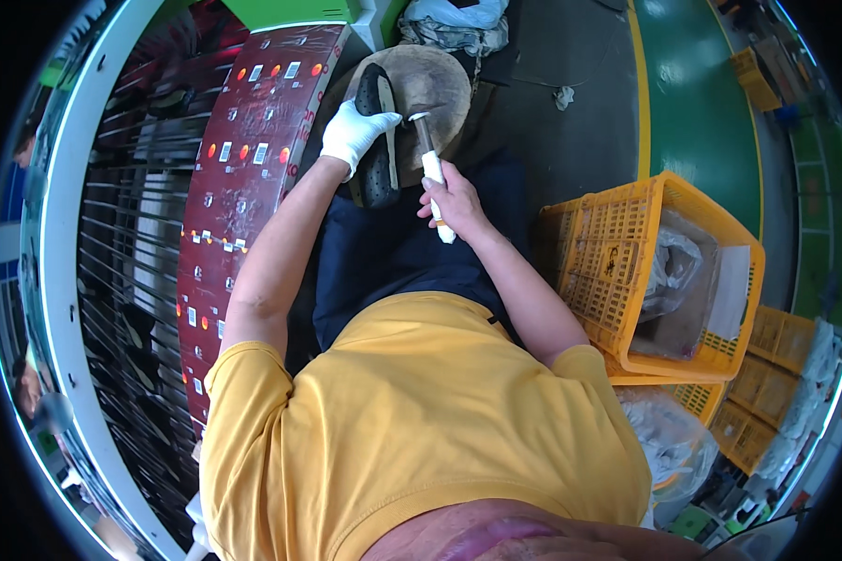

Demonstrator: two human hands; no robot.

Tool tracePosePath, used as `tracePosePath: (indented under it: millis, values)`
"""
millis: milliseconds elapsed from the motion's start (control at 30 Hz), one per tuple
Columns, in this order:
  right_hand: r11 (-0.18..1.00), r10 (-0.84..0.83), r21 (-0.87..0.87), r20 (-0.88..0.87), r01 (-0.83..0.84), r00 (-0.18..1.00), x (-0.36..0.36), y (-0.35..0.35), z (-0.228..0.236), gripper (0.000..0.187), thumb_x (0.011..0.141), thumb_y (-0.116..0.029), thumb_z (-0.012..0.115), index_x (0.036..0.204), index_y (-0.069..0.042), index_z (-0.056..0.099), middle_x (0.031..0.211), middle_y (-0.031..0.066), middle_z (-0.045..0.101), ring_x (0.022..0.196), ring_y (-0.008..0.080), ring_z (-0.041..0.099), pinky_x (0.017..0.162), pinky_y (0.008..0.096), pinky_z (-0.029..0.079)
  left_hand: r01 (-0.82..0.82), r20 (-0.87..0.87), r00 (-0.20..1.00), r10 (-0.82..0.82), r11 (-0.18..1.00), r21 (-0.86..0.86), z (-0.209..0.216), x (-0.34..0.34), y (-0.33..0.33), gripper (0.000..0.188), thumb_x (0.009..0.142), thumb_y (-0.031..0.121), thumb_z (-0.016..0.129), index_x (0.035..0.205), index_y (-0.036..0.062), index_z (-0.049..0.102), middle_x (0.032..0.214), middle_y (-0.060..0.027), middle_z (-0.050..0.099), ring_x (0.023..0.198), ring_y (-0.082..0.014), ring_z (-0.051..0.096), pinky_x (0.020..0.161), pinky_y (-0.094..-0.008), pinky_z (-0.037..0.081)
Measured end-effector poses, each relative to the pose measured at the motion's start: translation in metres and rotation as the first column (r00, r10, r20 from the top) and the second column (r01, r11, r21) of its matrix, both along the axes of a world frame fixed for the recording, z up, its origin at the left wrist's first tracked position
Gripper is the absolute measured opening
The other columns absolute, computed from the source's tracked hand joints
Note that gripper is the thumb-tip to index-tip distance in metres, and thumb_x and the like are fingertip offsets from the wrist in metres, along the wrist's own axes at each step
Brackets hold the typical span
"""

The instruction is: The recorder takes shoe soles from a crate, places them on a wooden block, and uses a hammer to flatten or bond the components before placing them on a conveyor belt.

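Observation:
A black shoe sole (379, 173) with a pale edge stands on its side against the round wooden block (440, 75). My left hand (351, 136), in a white glove, grips it from the left with the thumb over its edge. In my bare right hand (457, 198) is a hammer-like tool (426, 137); white wrapping covers its handle and a metal shaft points away from me. The tool's bright tip lies over the block, just right of the sole and apart from it. Its exact shape is too small to make out.
A long dark red printed surface (253, 140) runs along my left, beside a rack (131, 252) of dark rods. Yellow crates (599, 266) holding plastic bags stand close on my right. Beyond the block lies a bundle in plastic (454, 28). A yellow line (643, 93) marks the floor.

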State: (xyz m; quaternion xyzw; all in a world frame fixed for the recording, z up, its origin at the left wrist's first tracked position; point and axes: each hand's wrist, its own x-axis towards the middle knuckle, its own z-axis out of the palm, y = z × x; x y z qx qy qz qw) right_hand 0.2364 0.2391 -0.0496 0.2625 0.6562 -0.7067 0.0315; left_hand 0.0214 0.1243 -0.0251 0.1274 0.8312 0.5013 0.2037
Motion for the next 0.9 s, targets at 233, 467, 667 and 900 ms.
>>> tracePosePath:
  millis: [233, 467, 667, 900]
  values:
    - [0.991, -0.084, -0.105, -0.012, 0.083, 0.996, 0.014, 0.010, -0.001, 0.054, 0.101, -0.013, 0.065, 0.150, -0.009, 0.043, 0.086, 0.0064, 0.061, 0.057, 0.0123, 0.061, 0.045, 0.0281, 0.051, -0.097, 0.677, 0.734, -0.042, 0.981, 0.166, 0.019, 0.058, -0.056, 0.055, 0.079, 0.033, 0.089, 0.118, -0.0012, 0.072, 0.099, -0.0138, 0.076, 0.085, -0.0245, 0.074, 0.079, -0.0385, 0.059]
    - [0.985, 0.165, 0.056, 0.033, -0.166, 0.986, -0.014, 0.048, 0.085, 0.069, 0.095, -0.002, 0.068, 0.157, -0.011, 0.037, 0.087, 0.0091, 0.063, 0.057, 0.0144, 0.063, 0.043, 0.0291, 0.051, -0.267, 0.715, 0.698, -0.050, 0.908, 0.323, -0.030, 0.117, -0.085, 0.054, 0.081, 0.027, 0.086, 0.123, 0.0013, 0.065, 0.100, -0.0145, 0.073, 0.084, -0.0264, 0.072, 0.078, -0.0414, 0.060]
    - [0.927, 0.109, 0.330, -0.692, 0.179, 0.714, -0.040, 0.061, 0.205, 0.043, 0.102, -0.009, 0.065, 0.140, 0.000, 0.046, 0.092, 0.0100, 0.064, 0.061, 0.0126, 0.064, 0.050, 0.0272, 0.053, -0.298, 0.765, 0.635, -0.108, 0.879, 0.372, -0.022, 0.124, -0.089, 0.046, 0.086, 0.026, 0.081, 0.123, 0.0036, 0.065, 0.097, -0.0130, 0.073, 0.080, -0.0254, 0.072, 0.075, -0.0411, 0.061]
    - [0.848, 0.328, 0.387, 0.151, -0.361, 0.933, -0.011, 0.026, 0.111, 0.063, 0.092, -0.002, 0.070, 0.148, -0.007, 0.041, 0.080, 0.0072, 0.063, 0.052, 0.0137, 0.061, 0.048, 0.0292, 0.050, -0.284, 0.750, 0.645, -0.147, 0.865, 0.413, -0.035, 0.127, -0.096, 0.044, 0.086, 0.024, 0.080, 0.122, 0.0032, 0.065, 0.096, -0.0125, 0.074, 0.079, -0.0246, 0.072, 0.075, -0.0402, 0.061]
